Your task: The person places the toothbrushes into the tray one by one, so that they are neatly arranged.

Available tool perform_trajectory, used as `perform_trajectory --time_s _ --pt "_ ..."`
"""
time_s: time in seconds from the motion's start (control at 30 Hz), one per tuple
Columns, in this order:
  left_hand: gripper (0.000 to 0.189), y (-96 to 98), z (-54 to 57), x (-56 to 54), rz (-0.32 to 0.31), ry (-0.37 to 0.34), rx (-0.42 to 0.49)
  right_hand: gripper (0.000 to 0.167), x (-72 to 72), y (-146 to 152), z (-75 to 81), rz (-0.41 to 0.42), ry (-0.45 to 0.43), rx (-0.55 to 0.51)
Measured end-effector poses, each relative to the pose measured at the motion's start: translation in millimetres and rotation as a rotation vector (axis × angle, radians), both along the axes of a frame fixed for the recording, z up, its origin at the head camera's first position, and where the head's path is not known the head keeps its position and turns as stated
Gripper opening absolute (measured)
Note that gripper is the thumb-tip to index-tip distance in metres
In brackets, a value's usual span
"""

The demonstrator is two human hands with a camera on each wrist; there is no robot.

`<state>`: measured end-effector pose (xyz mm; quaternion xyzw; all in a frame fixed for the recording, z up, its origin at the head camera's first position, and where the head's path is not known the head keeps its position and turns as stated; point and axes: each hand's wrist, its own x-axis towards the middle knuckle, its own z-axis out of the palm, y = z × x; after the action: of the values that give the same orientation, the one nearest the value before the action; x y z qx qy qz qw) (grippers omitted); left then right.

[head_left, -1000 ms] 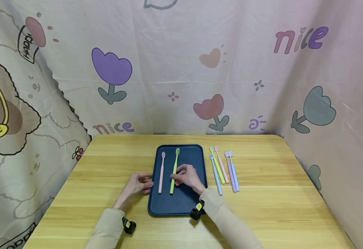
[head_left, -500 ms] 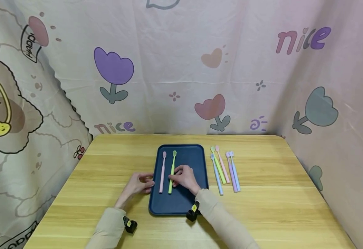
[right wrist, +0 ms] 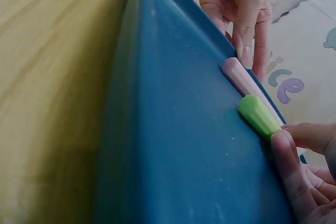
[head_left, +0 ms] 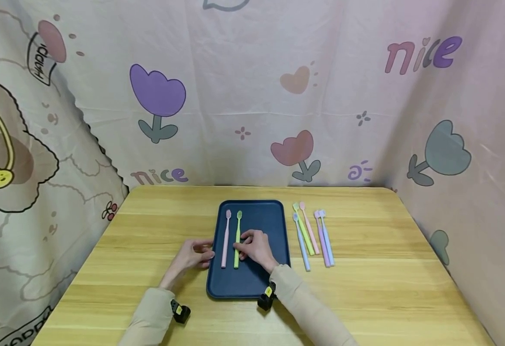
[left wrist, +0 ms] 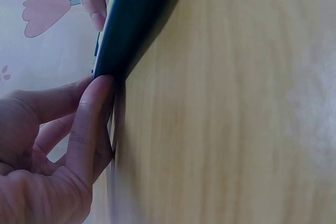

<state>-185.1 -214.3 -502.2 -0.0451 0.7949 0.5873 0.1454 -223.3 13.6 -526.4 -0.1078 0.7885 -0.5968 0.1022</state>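
A green toothbrush (head_left: 237, 235) lies lengthwise on the dark blue tray (head_left: 256, 286), bristle end away from me. My right hand (head_left: 255, 247) pinches its handle between thumb and fingers; in the right wrist view the green handle end (right wrist: 257, 114) pokes out past the thumb. Just left of it, and roughly parallel, rests a pink toothbrush (head_left: 226, 240). My left hand (head_left: 193, 254) grips the tray's left rim, and the left wrist view has its thumb and fingers (left wrist: 97, 90) right at that edge.
On the wooden table (head_left: 377, 288), right of the tray, several more toothbrushes lie: a blue one (head_left: 301, 242), a green one (head_left: 306, 235), a pink one (head_left: 310, 230), a purple one (head_left: 323, 242) and another blue one (head_left: 327, 242). A patterned curtain (head_left: 226, 96) hangs behind the table.
My right hand has slid the green toothbrush left, closer to the pink one, and it now lies straighter. My left hand stays at the tray's rim.
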Motion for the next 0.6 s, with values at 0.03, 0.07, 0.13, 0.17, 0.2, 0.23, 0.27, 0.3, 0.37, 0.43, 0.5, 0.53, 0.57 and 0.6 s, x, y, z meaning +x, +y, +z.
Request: perform_trajectory --time_s 0.03,0.07,0.13,0.17,0.2,0.23,0.27,0.3,0.37,0.43,0.5,0.53,0.57,0.6 --pt "0.048 0.1 0.6 0.1 0.001 0.000 0.001 0.035 0.3 0.0 0.0 0.001 0.005 0.000" --pt "0.048 0.2 0.9 0.3 0.000 0.000 -0.001 0.036 0.6 0.3 -0.4 0.002 0.010 -0.001" --pt "0.048 0.4 1.3 0.6 0.000 0.000 -0.004 0.038 1.0 1.3 -1.2 0.008 0.013 -0.007" --pt "0.048 0.2 1.5 0.7 -0.001 0.001 -0.005 0.039 1.3 2.0 -1.2 0.013 0.014 -0.011" --pt "0.048 0.3 1.5 1.0 -0.001 -0.001 -0.006 0.039 1.7 2.8 -1.0 0.020 0.014 -0.016" --pt "0.047 0.2 1.4 0.9 0.000 -0.001 -0.005 0.040 2.2 3.4 -0.8 0.027 0.012 -0.021" --pt "0.048 0.1 1.4 0.9 -0.001 -0.001 -0.004 0.041 2.4 3.9 -1.3 0.033 0.011 -0.025" --pt "0.048 0.1 1.5 1.0 -0.001 0.000 -0.003 0.041 2.7 4.2 -1.1 0.039 0.008 -0.027" --pt "0.048 -0.1 1.6 0.9 -0.002 0.001 -0.003 0.042 2.9 4.1 -0.3 0.050 0.003 -0.029" --pt "0.048 -0.2 1.5 0.9 -0.003 0.002 0.003 0.042 2.9 3.3 0.3 0.055 -0.004 -0.020" --pt "0.048 -0.6 0.9 0.5 -0.006 0.005 0.005 0.041 2.9 2.3 1.3 0.056 -0.005 -0.010" --pt "0.048 -0.7 0.5 0.5 -0.006 0.005 0.006 0.041 3.0 1.8 1.7 0.055 -0.006 -0.005" --pt "0.048 -0.7 0.2 0.4 -0.004 0.006 0.007 0.041 3.1 1.2 2.0 0.052 -0.008 0.000" --pt "0.049 -0.8 0.0 0.3 -0.005 0.005 0.008 0.041 3.2 0.6 2.3 0.050 -0.010 0.004"
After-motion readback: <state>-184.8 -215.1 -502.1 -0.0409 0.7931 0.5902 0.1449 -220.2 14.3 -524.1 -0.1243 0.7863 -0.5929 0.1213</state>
